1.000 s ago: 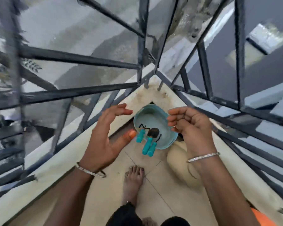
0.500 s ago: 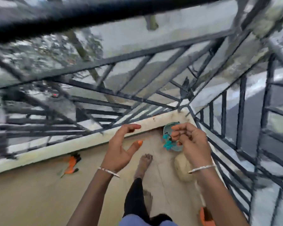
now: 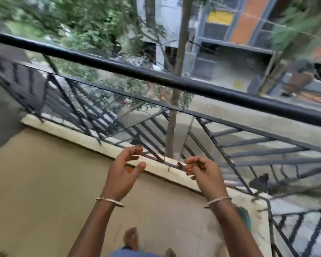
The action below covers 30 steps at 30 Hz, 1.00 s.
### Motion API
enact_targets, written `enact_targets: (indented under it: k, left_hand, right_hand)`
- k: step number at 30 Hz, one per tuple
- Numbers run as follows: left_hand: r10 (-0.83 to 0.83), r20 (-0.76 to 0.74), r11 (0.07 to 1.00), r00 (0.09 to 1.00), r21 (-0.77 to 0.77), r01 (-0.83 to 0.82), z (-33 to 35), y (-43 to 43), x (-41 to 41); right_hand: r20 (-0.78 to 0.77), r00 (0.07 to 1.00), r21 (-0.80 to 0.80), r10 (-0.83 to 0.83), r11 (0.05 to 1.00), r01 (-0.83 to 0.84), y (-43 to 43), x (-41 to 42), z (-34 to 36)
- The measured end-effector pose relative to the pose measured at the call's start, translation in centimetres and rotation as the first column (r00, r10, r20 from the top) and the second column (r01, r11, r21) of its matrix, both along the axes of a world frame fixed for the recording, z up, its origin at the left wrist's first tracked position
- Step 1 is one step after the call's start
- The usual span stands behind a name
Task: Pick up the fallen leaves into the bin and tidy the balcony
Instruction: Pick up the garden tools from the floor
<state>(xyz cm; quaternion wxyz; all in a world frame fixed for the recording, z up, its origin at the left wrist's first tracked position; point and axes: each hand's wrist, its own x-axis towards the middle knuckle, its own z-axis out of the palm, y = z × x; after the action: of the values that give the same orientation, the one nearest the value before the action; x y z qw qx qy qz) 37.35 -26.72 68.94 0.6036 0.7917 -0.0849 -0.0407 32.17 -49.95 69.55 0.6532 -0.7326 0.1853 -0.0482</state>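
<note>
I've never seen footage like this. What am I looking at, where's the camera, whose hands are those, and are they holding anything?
There is no machine here: a person wears a wide-angle camera on the head, so you look down past their arms. The left hand and right hand are raised before a black railing on a balcony. The left hand's fingers are loose and hold nothing; the right hand's are curled, too blurred to tell. Below are the tan floor, a bare foot and a teal blur, maybe the bin.

We count two hands, the left hand (image 3: 121, 176) and right hand (image 3: 205, 176), two bracelets (image 3: 109, 201), one railing (image 3: 174, 83), one blurred teal bin (image 3: 244, 218).
</note>
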Motion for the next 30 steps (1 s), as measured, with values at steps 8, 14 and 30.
enact_targets:
  k: [8, 14, 30]
  left_hand:
    - [0.287, -0.092, 0.958, 0.953, 0.038, -0.285, -0.7, 13.0, 3.5]
    - [0.414, -0.140, 0.910, 0.899, 0.023, -0.415, -2.2, 21.4, 7.3]
    - [0.586, -0.538, 0.772, 0.607, 0.142, -0.620, -22.2, 27.5, 17.0]
  right_hand:
    - [0.042, 0.966, -0.037, 0.257, 0.966, -0.255, 13.1, 10.6, 0.7]
    - [0.008, 0.937, -0.041, 0.351, 0.936, -0.350, 21.6, 16.4, -1.2]
    - [-0.456, 0.843, -0.223, 0.286, 0.880, -0.419, 28.6, 29.5, -23.4]
